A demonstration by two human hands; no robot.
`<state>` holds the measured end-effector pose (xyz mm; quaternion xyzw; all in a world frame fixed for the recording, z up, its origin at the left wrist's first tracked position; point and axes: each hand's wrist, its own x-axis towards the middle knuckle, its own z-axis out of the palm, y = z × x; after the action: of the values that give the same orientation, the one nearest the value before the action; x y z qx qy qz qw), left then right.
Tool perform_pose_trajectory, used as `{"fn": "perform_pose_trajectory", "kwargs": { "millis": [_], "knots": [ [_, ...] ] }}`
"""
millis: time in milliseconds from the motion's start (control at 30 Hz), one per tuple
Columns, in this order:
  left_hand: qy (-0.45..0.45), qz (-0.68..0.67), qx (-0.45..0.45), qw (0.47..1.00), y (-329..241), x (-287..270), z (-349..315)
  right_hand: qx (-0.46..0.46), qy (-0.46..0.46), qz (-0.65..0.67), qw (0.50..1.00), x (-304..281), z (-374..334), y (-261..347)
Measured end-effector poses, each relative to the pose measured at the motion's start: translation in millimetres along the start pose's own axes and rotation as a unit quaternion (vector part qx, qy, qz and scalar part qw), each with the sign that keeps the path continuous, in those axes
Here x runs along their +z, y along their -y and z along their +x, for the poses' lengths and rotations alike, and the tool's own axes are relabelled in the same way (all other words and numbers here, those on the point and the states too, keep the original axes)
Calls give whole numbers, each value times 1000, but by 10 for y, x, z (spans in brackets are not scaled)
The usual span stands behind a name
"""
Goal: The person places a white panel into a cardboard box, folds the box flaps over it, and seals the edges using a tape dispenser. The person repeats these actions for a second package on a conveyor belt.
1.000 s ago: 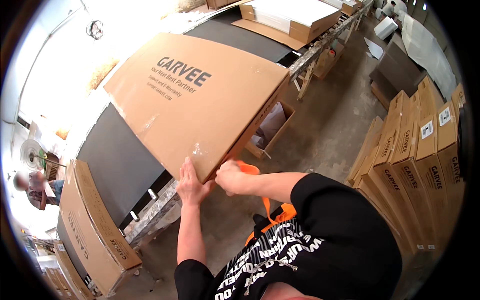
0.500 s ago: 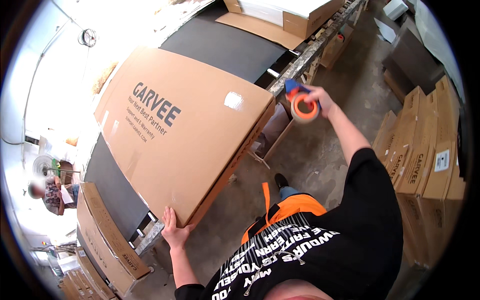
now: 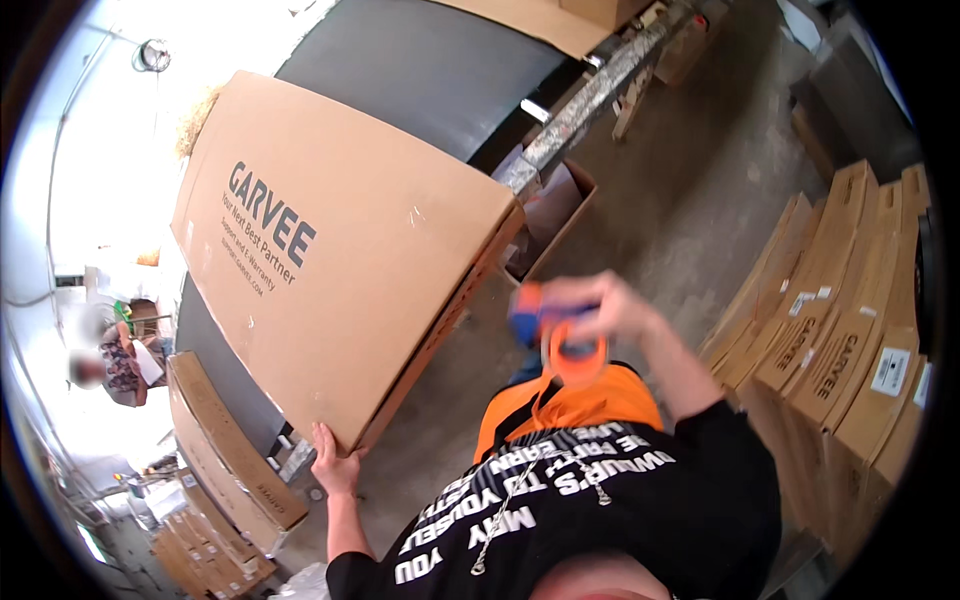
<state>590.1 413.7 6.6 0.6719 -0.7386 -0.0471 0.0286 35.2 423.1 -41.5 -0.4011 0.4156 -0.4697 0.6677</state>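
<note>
A large flat cardboard carton with dark print lies on a black conveyor belt. At its near corner rests my left hand, fingers stretched over the top face and thumb out along the side. My right hand is closed round a blue and orange tape dispenser, blurred by motion. It hangs in the air in front of my orange apron, to the right of the carton and apart from it.
Another long carton stands on the line at left, with stacked cartons behind. Further cartons are stacked at right. Under the conveyor's metal rail sits an open box. A person holding paper is at far left.
My right hand has brought the tape dispenser down and left, from beside the carton's far right corner toward my body. My left hand stays on the near corner. The view has shifted slightly.
</note>
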Motion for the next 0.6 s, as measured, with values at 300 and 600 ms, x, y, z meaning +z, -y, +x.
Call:
{"fn": "perform_pose_trajectory", "kwargs": {
  "millis": [300,600],
  "knots": [
    [-33,-14,-8,999,142,136,-24,-11,-137,101,985,-1364,968,619],
    [-52,-44,-4,998,235,188,-115,124,19,138,982,-1183,1988,616]
  ]
}}
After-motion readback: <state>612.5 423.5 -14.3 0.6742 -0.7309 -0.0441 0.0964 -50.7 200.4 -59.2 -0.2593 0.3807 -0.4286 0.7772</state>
